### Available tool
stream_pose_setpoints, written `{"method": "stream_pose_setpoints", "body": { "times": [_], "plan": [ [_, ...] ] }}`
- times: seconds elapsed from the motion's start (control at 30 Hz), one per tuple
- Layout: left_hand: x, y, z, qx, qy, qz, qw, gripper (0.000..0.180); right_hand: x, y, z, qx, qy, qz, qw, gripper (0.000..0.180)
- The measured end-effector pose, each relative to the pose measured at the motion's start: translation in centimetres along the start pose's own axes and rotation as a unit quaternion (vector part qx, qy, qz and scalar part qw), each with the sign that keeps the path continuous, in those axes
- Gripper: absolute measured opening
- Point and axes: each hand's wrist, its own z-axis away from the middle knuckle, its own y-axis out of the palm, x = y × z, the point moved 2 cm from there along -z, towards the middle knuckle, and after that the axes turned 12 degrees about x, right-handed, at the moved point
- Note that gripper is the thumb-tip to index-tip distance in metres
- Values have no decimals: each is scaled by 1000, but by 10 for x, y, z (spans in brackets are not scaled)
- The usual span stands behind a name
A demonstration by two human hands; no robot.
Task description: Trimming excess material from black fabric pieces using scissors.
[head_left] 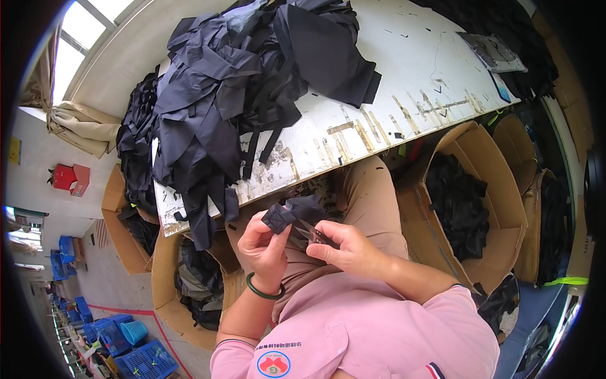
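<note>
A small black fabric piece (pixel 276 218), box-and-cross stitched at one end, is held above the lap, beyond the near edge of the desk (pixel 404 79). It is pinched between the thumb and fingers of the left hand (pixel 261 245). At 4 o'clock from it, metal snips (pixel 311 232) are gripped in the curled fingers of the right hand (pixel 346 246), blades pointed toward 10 o'clock. Whether the cloth is touched by the blades cannot be told. Close snipping beside the stitched end seems to be the step in hand; the cloth is best held taut, the left fingertips clear of the blades and the stitching spared. Black fabric (pixel 211 95) is heaped at 11 o'clock; an open carton (pixel 507 189) is placed at 3 o'clock.
</note>
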Motion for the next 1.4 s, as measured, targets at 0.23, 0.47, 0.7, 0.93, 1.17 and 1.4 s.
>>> {"method": "stream_pose_setpoints", "body": {
  "times": [0.23,0.47,0.7,0.93,1.17,1.4],
  "plan": [
    [9,-5,10,21,7,-3,1000,18,3,5,-7,-37,-39,61,997,28],
    [3,-1,4,14,32,-11,999,18,4,2,-7,-45,-20,-41,998,32],
    [8,-1,8,25,0,5,1000,18,1,4,-11,-75,-99,120,985,33],
    [8,1,9,42,7,-25,999,19,8,3,-11,-102,-90,188,973,37],
    [6,1,9,44,17,-35,998,19,9,1,-7,-86,-68,170,979,32],
    [10,-1,12,49,1,-38,998,19,11,3,-6,-73,-64,143,985,32]
  ]
}}
